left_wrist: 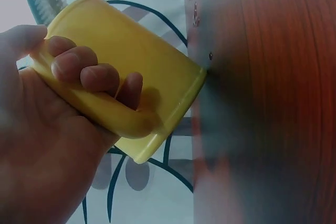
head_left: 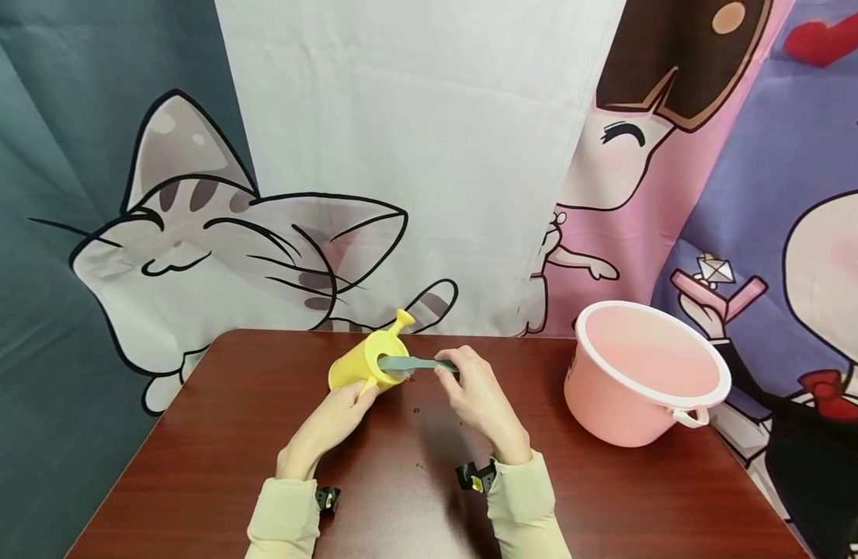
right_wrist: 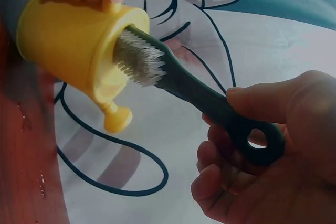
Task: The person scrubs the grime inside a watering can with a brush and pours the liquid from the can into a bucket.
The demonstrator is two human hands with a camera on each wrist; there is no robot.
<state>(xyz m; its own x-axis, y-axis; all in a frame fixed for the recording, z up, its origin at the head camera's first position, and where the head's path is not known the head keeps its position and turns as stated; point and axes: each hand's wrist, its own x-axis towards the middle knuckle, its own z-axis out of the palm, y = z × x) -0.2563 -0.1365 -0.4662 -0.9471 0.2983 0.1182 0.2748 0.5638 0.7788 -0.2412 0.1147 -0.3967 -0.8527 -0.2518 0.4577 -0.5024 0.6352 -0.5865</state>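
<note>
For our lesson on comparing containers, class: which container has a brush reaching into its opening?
The yellow watering can, tilted in the left hand: the green brush enters its mouth. The pink bucket stands upright, untouched.

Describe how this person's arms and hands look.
Pale cream sleeves with wide cuffs reach the wrists. A black device with a yellow mark sits at the right wrist, another black device at the left. The left hand and right hand are ungloved.

Head view downward; wrist closeups share brush [right_wrist: 186, 81].
</note>
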